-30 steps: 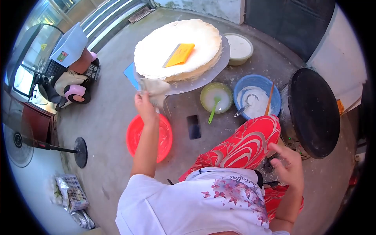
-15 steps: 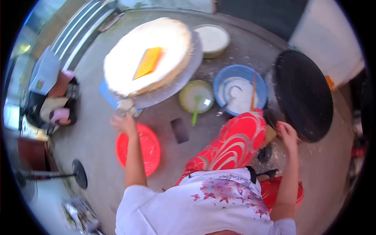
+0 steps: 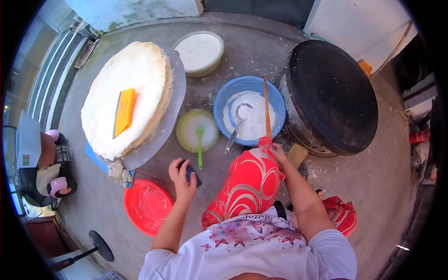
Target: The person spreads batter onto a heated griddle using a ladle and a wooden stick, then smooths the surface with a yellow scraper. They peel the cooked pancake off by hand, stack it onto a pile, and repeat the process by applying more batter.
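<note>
My left hand hovers low over the floor, thumb and fingers apart, overlapping a dark flat phone. A red basin lies left of it, and a yellow-green bowl with a green spoon stands beyond. My right hand rests at my red-trousered knee, its fingertips partly hidden. Close ahead of that hand, a blue basin of white batter holds a metal ladle and a wooden stick.
A tall stack of pale thin pancakes carries an orange scraper. A crumpled cloth lies at its board's edge. The round black griddle stands right; behind is a tub of white batter. A fan-like stand is lower left.
My left hand has left the crumpled cloth and moved right to the phone. My right hand has come from beside the griddle to my knee. The view has turned right.
</note>
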Motion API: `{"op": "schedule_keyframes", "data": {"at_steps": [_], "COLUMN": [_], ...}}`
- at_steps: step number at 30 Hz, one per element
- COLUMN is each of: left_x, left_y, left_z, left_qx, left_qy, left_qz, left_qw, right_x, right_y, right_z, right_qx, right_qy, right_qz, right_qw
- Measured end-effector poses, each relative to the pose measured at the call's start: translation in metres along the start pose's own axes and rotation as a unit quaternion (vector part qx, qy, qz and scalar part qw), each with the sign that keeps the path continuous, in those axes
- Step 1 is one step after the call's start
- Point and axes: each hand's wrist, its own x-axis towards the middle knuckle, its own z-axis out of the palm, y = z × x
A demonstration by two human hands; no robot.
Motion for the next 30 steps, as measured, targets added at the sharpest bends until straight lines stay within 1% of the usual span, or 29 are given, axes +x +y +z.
{"op": "schedule_keyframes", "data": {"at_steps": [2,3,5,7,8,9,10,11,12,13,14,15,16,17,19,20,22,23,24,25,26,27,28,29,30], "left_x": [0.002,0.004,0.007,0.008,0.007,0.007,0.010,0.015,0.022,0.035,0.049,0.069,0.086,0.095,0.109,0.112,0.117,0.119,0.117,0.114,0.111,0.119,0.118,0.112,0.108], "left_y": [-0.002,-0.007,-0.015,-0.031,-0.040,-0.043,-0.042,-0.040,-0.036,-0.027,-0.022,-0.008,0.000,0.000,-0.003,-0.003,0.002,0.002,0.001,-0.002,-0.005,-0.004,-0.003,0.000,0.004], "left_z": [0.018,0.031,0.058,0.088,0.105,0.121,0.138,0.156,0.174,0.183,0.189,0.185,0.185,0.191,0.206,0.219,0.242,0.250,0.259,0.271,0.281,0.277,0.268,0.257,0.244], "left_qx": [-0.029,-0.041,-0.023,-0.011,-0.018,-0.012,-0.008,-0.010,-0.134,-0.254,-0.256,-0.366,-0.452,-0.451,-0.606,-0.604,-0.623,-0.598,-0.595,-0.486,-0.362,-0.180,-0.178,-0.059,0.062], "left_qy": [-0.056,-0.059,-0.067,-0.082,-0.092,-0.100,-0.108,-0.109,-0.150,-0.189,-0.193,-0.294,-0.379,-0.384,-0.434,-0.439,-0.344,-0.329,-0.335,-0.361,-0.376,-0.489,-0.490,-0.442,-0.369], "left_qz": [0.004,0.001,-0.025,-0.066,-0.089,-0.094,-0.096,-0.098,-0.180,-0.257,-0.254,-0.400,-0.523,-0.520,-0.534,-0.533,-0.589,-0.608,-0.608,-0.582,-0.536,-0.376,-0.373,-0.201,-0.017], "left_qw": [0.998,0.997,0.997,0.994,0.992,0.990,0.989,0.989,0.963,0.913,0.912,0.787,0.616,0.615,0.398,0.398,0.383,0.405,0.405,0.543,0.664,0.766,0.767,0.872,0.927], "right_x": [0.017,0.016,-0.009,-0.024,-0.043,-0.066,-0.081,-0.087,-0.091,-0.095,-0.103,-0.112,-0.121,-0.130,-0.148,-0.155,-0.169,-0.177,-0.180,-0.180,-0.180,-0.179,-0.178,-0.176,-0.174], "right_y": [0.005,0.000,-0.032,-0.056,-0.078,-0.102,-0.118,-0.124,-0.127,-0.129,-0.129,-0.126,-0.121,-0.115,-0.098,-0.090,-0.074,-0.068,-0.059,-0.048,-0.039,-0.032,-0.026,-0.021,-0.016], "right_z": [-0.014,-0.023,-0.040,-0.054,-0.055,-0.058,-0.061,-0.066,-0.074,-0.083,-0.091,-0.098,-0.105,-0.112,-0.127,-0.133,-0.144,-0.147,-0.152,-0.157,-0.162,-0.165,-0.167,-0.171,-0.173], "right_qx": [0.029,0.026,-0.083,-0.223,-0.225,-0.326,-0.417,-0.419,-0.354,-0.283,-0.283,-0.228,-0.170,-0.168,-0.159,-0.156,-0.161,-0.199,-0.196,-0.216,-0.235,-0.232,-0.217,-0.202,-0.200], "right_qy": [-0.061,-0.061,-0.031,-0.047,-0.053,-0.017,0.022,0.022,-0.014,-0.048,-0.043,-0.052,-0.060,-0.055,-0.035,-0.030,0.007,0.043,0.047,0.073,0.097,0.100,0.106,0.111,0.111], "right_qz": [-0.078,-0.075,-0.114,-0.196,-0.193,-0.308,-0.417,-0.416,-0.351,-0.282,-0.280,-0.218,-0.156,-0.155,-0.149,-0.148,-0.136,-0.177,-0.174,-0.184,-0.195,-0.194,-0.170,-0.146,-0.146], "right_qw": [0.995,0.995,0.989,0.954,0.954,0.893,0.807,0.807,0.867,0.915,0.916,0.947,0.971,0.972,0.975,0.976,0.978,0.963,0.964,0.956,0.947,0.948,0.955,0.962,0.963]}}
